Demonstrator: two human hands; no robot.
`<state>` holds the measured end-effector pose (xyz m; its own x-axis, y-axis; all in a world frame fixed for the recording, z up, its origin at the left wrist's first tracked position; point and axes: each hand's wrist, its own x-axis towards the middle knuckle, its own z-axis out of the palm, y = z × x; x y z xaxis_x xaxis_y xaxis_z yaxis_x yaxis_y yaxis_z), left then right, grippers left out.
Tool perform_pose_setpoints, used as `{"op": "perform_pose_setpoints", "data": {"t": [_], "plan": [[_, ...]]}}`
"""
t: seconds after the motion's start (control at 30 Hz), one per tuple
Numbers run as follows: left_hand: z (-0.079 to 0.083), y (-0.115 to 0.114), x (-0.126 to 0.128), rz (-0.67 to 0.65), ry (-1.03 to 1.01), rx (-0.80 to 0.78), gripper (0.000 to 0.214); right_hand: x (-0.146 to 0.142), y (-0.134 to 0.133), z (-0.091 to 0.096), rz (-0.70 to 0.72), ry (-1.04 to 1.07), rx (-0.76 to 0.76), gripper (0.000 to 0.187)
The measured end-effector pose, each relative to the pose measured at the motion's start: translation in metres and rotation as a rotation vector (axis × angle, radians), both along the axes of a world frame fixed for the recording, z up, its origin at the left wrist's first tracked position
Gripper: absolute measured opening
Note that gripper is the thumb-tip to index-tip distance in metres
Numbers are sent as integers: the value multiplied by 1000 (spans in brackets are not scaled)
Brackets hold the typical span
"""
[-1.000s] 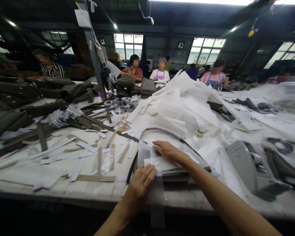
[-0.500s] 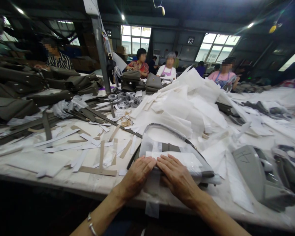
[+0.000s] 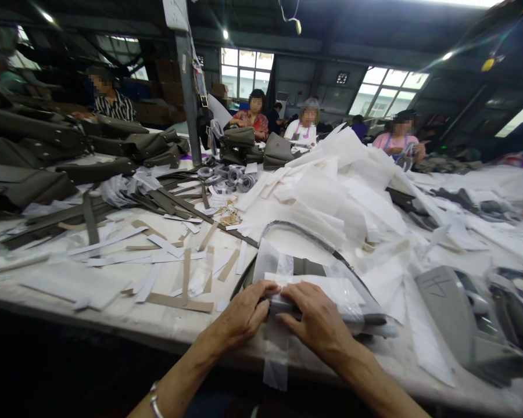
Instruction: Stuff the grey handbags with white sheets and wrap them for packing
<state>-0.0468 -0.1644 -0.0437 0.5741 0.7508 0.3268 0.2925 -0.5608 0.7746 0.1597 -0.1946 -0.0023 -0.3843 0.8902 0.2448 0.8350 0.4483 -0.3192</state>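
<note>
An olive-grey handbag (image 3: 308,266) lies at the table's front, partly covered by a white sheet (image 3: 331,288) and translucent wrapping. Its plastic-wrapped handle (image 3: 294,223) arches toward the back. At the bag's near edge, my left hand (image 3: 246,310) has its fingers over the white sheet and its thumb below, gripping the edge. Beside it, my right hand (image 3: 316,316) grips the same edge, fingers curled over the top and thumb lower down. Between the hands a translucent strip (image 3: 275,374) hangs over the table edge. What lies under my palms is hidden.
A tall heap of white sheets (image 3: 331,191) rises behind the bag. Cut white and tan strips (image 3: 186,278) lie left. More olive bags (image 3: 26,186) are piled far left; a grey bag (image 3: 448,313) stands right. Several people sit across the table (image 3: 157,334).
My fingers have gone from lying flat on the white sheet to curling over the bag's near edge, thumbs now lower. The camera view has shifted slightly.
</note>
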Motion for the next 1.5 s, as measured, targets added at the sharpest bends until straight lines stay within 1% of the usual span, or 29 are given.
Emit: {"op": "perform_pose_setpoints", "data": {"t": [0.07,0.2,0.27,0.3,0.37,0.43,0.5,0.57,0.63,0.67,0.73,0.77,0.87,0.97,1.1,1.17,1.3,1.43,1.5], "plan": [[3,-2,3,35,-20,13,35,-7,3,0,-18,-84,17,29],[1,-4,11,123,-28,147,40,-5,13,6,45,-231,-22,31],[-3,-4,14,166,-16,188,39,0,14,10,93,-237,-38,32],[-5,-4,15,179,-16,222,39,3,11,13,120,-208,-31,32],[-9,-3,18,189,-20,305,39,8,-1,16,176,-114,35,32],[-12,-2,20,187,-16,369,40,12,-22,14,254,-40,122,24],[-13,-2,22,190,-3,393,41,14,-43,4,347,-39,166,18],[-14,-2,23,200,6,394,41,14,-59,-14,411,-91,178,25],[-13,-1,23,202,6,396,40,11,-66,-34,402,-124,218,35],[-13,-1,23,199,3,398,40,8,-66,-44,383,-116,245,36],[-12,-1,22,189,-11,406,39,2,-62,-57,341,-30,297,32],[-13,0,21,187,-16,411,39,-1,-60,-60,330,33,314,31],[-16,1,21,202,-10,424,40,-10,-55,-60,308,253,331,33],[-19,1,23,233,-9,446,41,-16,-57,-54,306,385,324,36],[-20,1,25,251,-21,467,40,-17,-64,-52,317,395,317,37],[-20,0,25,256,-16,467,39,-17,-67,-53,327,374,310,35],[-21,0,28,289,33,543,36,-18,-71,-56,314,359,315,27],[-22,0,33,317,62,582,33,-21,-75,-58,307,369,343,26],[-22,-1,35,324,77,599,29,-22,-75,-55,318,363,346,27]]}}
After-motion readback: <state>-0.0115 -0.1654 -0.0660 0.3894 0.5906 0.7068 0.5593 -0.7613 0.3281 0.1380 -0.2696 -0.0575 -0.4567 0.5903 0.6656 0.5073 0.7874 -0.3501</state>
